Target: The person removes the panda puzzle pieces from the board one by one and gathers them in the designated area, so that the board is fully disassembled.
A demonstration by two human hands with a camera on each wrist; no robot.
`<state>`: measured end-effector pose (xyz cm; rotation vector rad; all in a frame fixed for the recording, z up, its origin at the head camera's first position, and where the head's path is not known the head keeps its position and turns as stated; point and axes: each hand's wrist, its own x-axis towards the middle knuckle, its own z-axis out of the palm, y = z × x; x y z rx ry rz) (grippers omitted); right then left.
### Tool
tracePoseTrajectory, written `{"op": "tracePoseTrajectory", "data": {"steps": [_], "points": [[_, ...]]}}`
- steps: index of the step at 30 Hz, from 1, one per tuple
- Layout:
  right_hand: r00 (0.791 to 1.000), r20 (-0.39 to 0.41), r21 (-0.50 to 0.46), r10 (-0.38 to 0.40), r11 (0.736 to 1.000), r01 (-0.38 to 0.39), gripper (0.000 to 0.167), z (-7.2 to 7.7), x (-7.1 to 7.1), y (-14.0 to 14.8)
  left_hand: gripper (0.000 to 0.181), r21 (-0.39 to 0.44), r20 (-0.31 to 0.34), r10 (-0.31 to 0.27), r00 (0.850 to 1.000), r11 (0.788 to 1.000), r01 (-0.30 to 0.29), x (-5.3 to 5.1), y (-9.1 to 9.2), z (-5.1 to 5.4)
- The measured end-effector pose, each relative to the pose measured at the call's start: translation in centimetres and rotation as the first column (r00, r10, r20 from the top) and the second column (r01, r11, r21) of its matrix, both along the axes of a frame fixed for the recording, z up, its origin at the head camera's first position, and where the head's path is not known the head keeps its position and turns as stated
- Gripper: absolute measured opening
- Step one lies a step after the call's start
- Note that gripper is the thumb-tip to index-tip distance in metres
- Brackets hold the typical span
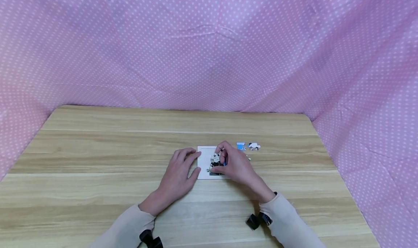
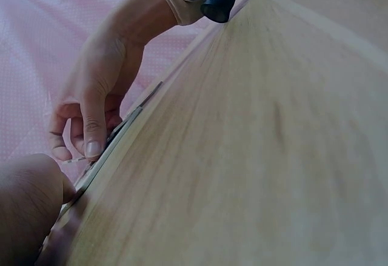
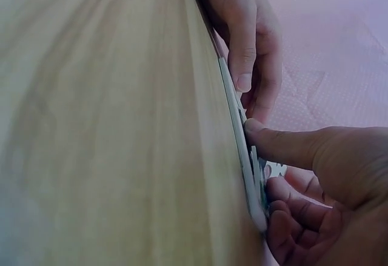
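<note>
A white puzzle board (image 1: 203,162) lies on the table. Joined puzzle pieces (image 1: 214,163) with a black-and-white picture, panda-like, cover part of it. My left hand (image 1: 177,173) rests at the board's left edge, thumb and fingertips touching it, fingers loosely bent. Over the board's right part, my right hand (image 1: 240,164) pinches a small puzzle piece (image 3: 276,169) between thumb and fingers; most of this piece is hidden. In the left wrist view the right hand (image 2: 97,96) reaches down at the thin board edge. The board's right side is hidden beneath the right hand.
Beyond the right hand lie a blue loose puzzle piece (image 1: 240,146) and a white one with a car (image 1: 254,146). Another piece (image 1: 249,159) peeks out beside the hand. The wooden table (image 1: 114,161) ends at a pink dotted cloth (image 1: 196,59).
</note>
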<state>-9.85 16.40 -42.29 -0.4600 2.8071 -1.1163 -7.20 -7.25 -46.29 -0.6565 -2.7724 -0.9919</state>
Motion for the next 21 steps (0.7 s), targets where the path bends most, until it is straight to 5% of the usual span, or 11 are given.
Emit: {"op": "tracePoseTrajectory", "data": {"steps": [6,21], "points": [[0.999,-0.04,0.021,-0.002,1.0,0.003,0.056,-0.18,0.02,0.09,0.05,-0.011,-0.002,0.001,1.0,1.0,-0.001,-0.03,0.04,-0.03],[0.999,0.017,-0.02,0.037,0.999,-0.036,0.056,-0.1,-0.16,0.35,0.049,0.007,-0.023,-0.009,1.0,1.0,0.009,-0.07,-0.12,-0.23]]}}
